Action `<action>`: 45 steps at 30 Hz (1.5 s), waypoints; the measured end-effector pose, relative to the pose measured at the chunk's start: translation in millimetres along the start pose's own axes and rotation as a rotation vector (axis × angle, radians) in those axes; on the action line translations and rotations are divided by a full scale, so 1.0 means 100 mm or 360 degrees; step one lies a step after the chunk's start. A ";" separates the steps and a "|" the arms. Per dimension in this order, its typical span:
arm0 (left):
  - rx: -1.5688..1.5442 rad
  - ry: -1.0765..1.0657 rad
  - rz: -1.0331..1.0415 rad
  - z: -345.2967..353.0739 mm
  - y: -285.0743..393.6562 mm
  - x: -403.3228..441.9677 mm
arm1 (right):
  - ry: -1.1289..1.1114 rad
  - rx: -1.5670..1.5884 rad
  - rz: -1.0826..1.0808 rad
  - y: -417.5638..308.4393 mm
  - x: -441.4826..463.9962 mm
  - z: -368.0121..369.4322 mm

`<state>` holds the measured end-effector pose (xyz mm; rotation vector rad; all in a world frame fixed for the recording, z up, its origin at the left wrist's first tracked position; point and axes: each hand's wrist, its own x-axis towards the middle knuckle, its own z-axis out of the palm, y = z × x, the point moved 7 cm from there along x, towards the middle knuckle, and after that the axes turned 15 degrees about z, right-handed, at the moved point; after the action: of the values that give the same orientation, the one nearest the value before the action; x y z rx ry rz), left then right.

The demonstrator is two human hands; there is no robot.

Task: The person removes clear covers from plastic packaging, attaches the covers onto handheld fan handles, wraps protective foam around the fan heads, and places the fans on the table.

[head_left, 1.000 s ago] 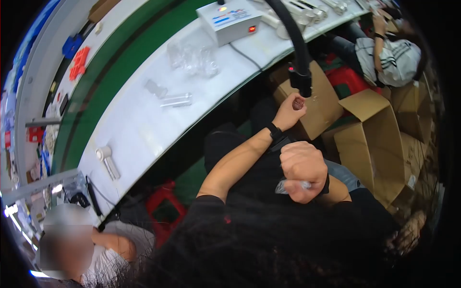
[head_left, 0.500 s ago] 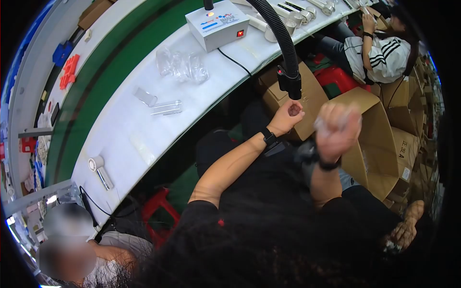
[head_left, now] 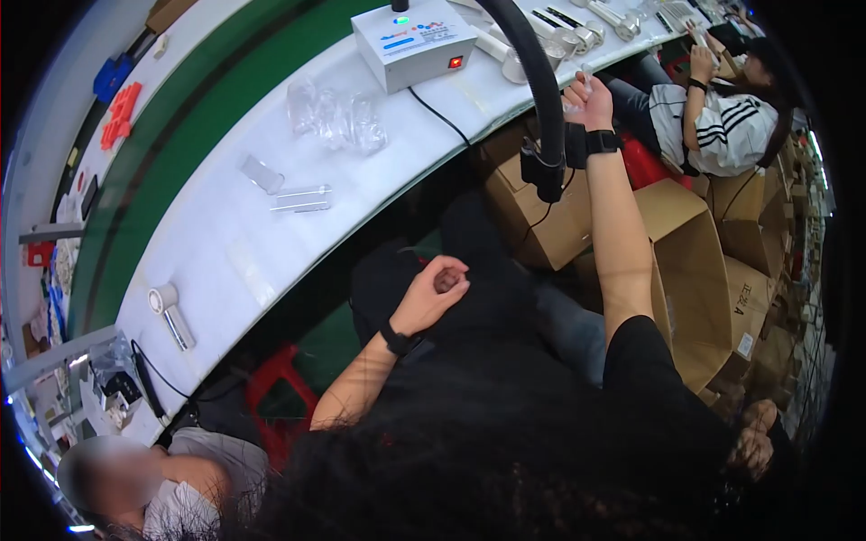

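Observation:
My left hand [head_left: 433, 296] hovers over my lap, its fingers loosely curled. A gap shows between thumb and forefinger, and nothing is visible in it. At the table's front edge, beyond the black flexible hose [head_left: 544, 108], my right hand [head_left: 593, 104] is closed on a small clear plastic piece [head_left: 587, 70], whose shape is mostly hidden by the fingers. The hose ends in a black nozzle [head_left: 543, 176] below and left of that hand. Closest to the right hand on the table are white handheld fans [head_left: 510, 65] with clear parts.
A grey-white box with a red switch [head_left: 415, 50] stands on the white table [head_left: 207, 243]. Clear plastic bags [head_left: 336, 117], clear covers [head_left: 302, 198] and a handheld fan [head_left: 171, 317] lie along it. Open cartons [head_left: 690, 279] stand at right. Co-workers sit at both sides.
My left hand has moved from under the nozzle down and left over my lap. The right hand has reached forward to the table edge. The whole view has shifted slightly.

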<state>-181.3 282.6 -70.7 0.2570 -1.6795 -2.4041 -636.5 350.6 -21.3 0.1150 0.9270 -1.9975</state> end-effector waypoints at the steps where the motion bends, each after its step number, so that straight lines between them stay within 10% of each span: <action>1: 0.0015 0.0061 0.0014 -0.09 0.01 -0.09 | -0.0004 0.0007 -0.0029 -0.02 0.07 0.01; 9: -0.0094 0.0380 0.0099 -0.38 -0.02 -0.31 | 0.0105 0.0098 0.0007 0.13 -0.03 0.33; 13: 0.0010 0.0351 0.0128 -0.31 0.10 -0.24 | -0.0035 -0.0706 -0.0040 -0.08 0.57 -0.06; 17: 0.0087 0.0342 0.0145 -0.31 0.11 -0.22 | 0.0417 -0.2007 -0.0831 0.06 0.77 0.05; 25: 0.0245 0.0428 0.0402 -0.33 0.27 -0.23 | 0.0799 -0.2735 -0.1339 0.25 0.69 0.28; 29: -0.0374 0.0484 0.0368 -0.35 0.42 -0.23 | 0.0697 -0.1754 -0.1190 0.12 0.32 -0.31; 32: -0.0735 0.0582 0.0313 -0.43 0.47 -0.30 | 0.0648 -0.2218 -0.1990 0.30 -0.87 -0.12; 34: -0.0827 0.0582 0.0408 -0.46 0.48 -0.30 | 0.0438 -0.0472 -0.1076 0.64 -1.27 -0.09; 40: -0.0831 0.0675 0.0361 -0.58 0.45 -0.27 | 0.0963 -0.1000 -0.1753 1.02 -2.26 -0.03; 45: -0.0499 0.0603 0.0528 -0.57 0.61 -0.28 | 0.0664 -0.0522 -0.1892 1.04 -2.44 -0.04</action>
<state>-136.0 217.6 -31.8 0.3284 -1.0721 -2.1599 -414.3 490.8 18.1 -0.2882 1.8690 -2.8860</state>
